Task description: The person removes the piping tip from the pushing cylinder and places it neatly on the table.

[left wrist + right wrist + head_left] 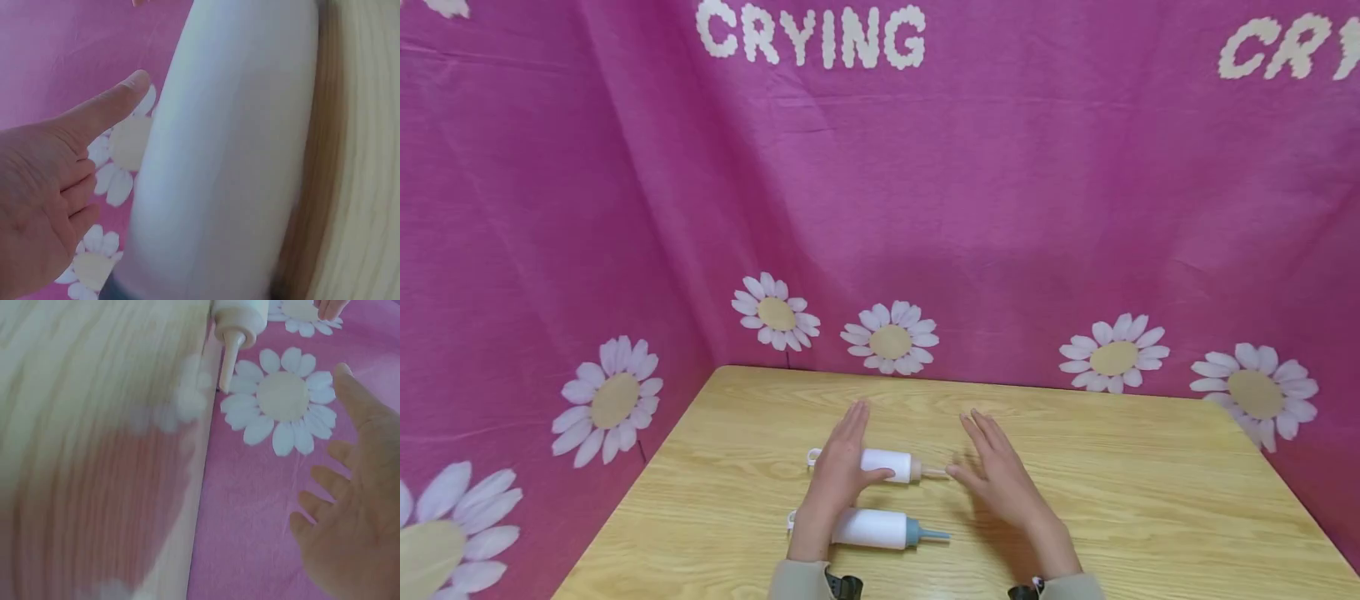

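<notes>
Two white squeeze bottles lie on their sides on the wooden table (1150,500), nozzles pointing right. The far bottle (891,463) has a beige cap; the near bottle (872,528) has a blue-grey cap. My left hand (838,467) lies flat over the far bottle's left end, fingers straight, thumb across its body. My right hand (996,479) hovers flat and open just right of the beige nozzle, thumb near its tip. The left wrist view shows my open left hand (44,206) beside the near bottle (225,156). In the right wrist view, my right hand (356,531) is spread, below the beige-capped bottle (240,315).
A pink cloth with white daisies (891,337) and white lettering hangs behind the table and along its left and right sides. The table's left edge (647,467) meets the cloth. Bare wood lies to the right of my hands.
</notes>
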`<state>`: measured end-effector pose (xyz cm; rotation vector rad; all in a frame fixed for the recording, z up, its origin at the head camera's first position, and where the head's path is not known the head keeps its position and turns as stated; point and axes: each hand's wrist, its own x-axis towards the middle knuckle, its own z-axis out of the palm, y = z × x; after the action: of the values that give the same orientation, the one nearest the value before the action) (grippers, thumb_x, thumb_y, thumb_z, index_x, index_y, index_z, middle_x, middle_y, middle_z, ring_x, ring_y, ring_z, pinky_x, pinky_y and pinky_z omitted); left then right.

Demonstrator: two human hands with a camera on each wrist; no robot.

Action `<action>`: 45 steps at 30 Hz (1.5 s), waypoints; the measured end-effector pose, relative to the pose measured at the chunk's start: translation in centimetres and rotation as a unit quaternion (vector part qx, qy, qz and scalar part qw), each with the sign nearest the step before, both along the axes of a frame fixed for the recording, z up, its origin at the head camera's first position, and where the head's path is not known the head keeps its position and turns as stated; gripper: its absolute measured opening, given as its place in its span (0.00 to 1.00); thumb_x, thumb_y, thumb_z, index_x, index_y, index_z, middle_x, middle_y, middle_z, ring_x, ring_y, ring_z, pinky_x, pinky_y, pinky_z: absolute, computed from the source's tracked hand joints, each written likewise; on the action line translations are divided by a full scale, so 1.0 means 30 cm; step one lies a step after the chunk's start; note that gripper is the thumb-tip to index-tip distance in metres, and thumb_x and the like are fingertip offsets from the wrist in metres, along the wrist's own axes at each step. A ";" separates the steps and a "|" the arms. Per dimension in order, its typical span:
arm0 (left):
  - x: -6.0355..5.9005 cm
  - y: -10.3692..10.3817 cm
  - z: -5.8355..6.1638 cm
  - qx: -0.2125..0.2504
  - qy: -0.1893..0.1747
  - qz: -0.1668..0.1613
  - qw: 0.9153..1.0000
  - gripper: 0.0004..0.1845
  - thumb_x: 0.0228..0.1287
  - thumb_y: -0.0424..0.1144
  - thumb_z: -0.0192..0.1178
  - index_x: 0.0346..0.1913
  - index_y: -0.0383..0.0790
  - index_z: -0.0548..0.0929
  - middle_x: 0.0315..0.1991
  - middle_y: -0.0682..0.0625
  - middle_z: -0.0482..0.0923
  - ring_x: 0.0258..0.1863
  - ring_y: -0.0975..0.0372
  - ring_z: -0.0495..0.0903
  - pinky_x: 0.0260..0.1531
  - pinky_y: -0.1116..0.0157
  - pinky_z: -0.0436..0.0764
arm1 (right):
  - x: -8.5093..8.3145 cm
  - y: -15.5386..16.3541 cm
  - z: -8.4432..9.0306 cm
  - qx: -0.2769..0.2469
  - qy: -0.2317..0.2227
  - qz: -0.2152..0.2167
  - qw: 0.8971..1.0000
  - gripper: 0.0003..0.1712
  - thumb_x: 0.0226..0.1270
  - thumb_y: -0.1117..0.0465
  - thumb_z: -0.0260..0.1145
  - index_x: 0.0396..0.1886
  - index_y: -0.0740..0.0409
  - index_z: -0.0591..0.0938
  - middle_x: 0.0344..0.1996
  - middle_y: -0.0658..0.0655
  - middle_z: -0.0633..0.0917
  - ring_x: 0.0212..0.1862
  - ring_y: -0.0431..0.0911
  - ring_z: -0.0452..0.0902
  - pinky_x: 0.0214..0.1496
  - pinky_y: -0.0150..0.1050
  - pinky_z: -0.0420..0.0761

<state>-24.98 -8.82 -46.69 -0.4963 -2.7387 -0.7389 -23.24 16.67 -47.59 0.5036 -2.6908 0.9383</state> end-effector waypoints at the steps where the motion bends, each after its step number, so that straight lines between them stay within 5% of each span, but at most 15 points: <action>1: -0.002 -0.010 0.000 0.001 -0.003 -0.002 1.000 0.54 0.47 0.47 0.76 0.74 0.32 0.59 0.76 0.40 0.57 0.75 0.47 0.59 0.72 0.51 0.64 | -0.003 -0.005 -0.003 -0.002 0.001 0.005 1.000 0.45 0.64 0.51 0.69 0.76 0.58 0.59 0.75 0.65 0.59 0.76 0.66 0.49 0.75 0.65 0.55; 13: -0.011 -0.116 -0.003 0.060 -0.095 -0.010 0.994 0.45 0.49 0.35 0.76 0.71 0.35 0.66 0.71 0.39 0.66 0.64 0.47 0.74 0.61 0.51 0.77 | -0.032 -0.072 -0.030 -0.013 -0.056 0.044 0.997 0.42 0.62 0.56 0.70 0.73 0.61 0.64 0.70 0.66 0.67 0.72 0.61 0.62 0.72 0.58 0.66; 21: -0.016 -0.147 -0.021 0.107 -0.151 -0.008 0.983 0.38 0.51 0.29 0.73 0.67 0.31 0.69 0.62 0.35 0.74 0.53 0.47 0.82 0.51 0.53 0.83 | -0.051 -0.091 -0.048 0.012 -0.036 0.084 0.996 0.35 0.62 0.58 0.71 0.65 0.68 0.71 0.58 0.63 0.78 0.61 0.57 0.76 0.66 0.55 0.73; 33: -0.031 -0.159 -0.048 0.109 -0.164 -0.045 0.979 0.32 0.53 0.27 0.71 0.62 0.28 0.73 0.56 0.34 0.80 0.50 0.48 0.84 0.49 0.54 0.84 | -0.074 -0.119 -0.051 0.046 -0.061 0.109 0.991 0.21 0.62 0.62 0.70 0.52 0.68 0.78 0.47 0.59 0.82 0.50 0.52 0.80 0.56 0.49 0.81; 40: -0.034 -0.163 -0.063 0.113 -0.159 -0.057 0.979 0.29 0.52 0.29 0.72 0.59 0.29 0.76 0.54 0.37 0.81 0.49 0.50 0.83 0.50 0.53 0.83 | -0.084 -0.130 -0.055 0.053 -0.049 0.111 0.991 0.12 0.63 0.63 0.69 0.43 0.63 0.79 0.33 0.50 0.78 0.34 0.38 0.69 0.35 0.32 0.74; 45: -0.037 -0.171 -0.068 0.116 -0.158 -0.060 0.979 0.28 0.53 0.30 0.72 0.59 0.31 0.77 0.54 0.38 0.81 0.49 0.52 0.83 0.50 0.54 0.84 | -0.083 -0.136 -0.056 0.047 -0.058 0.101 0.992 0.10 0.63 0.63 0.69 0.41 0.61 0.80 0.32 0.49 0.78 0.34 0.38 0.69 0.36 0.32 0.75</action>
<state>-26.09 -13.94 -48.73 -0.5353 -2.8689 -1.2499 -25.72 12.59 -49.27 0.7757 -2.8399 0.9196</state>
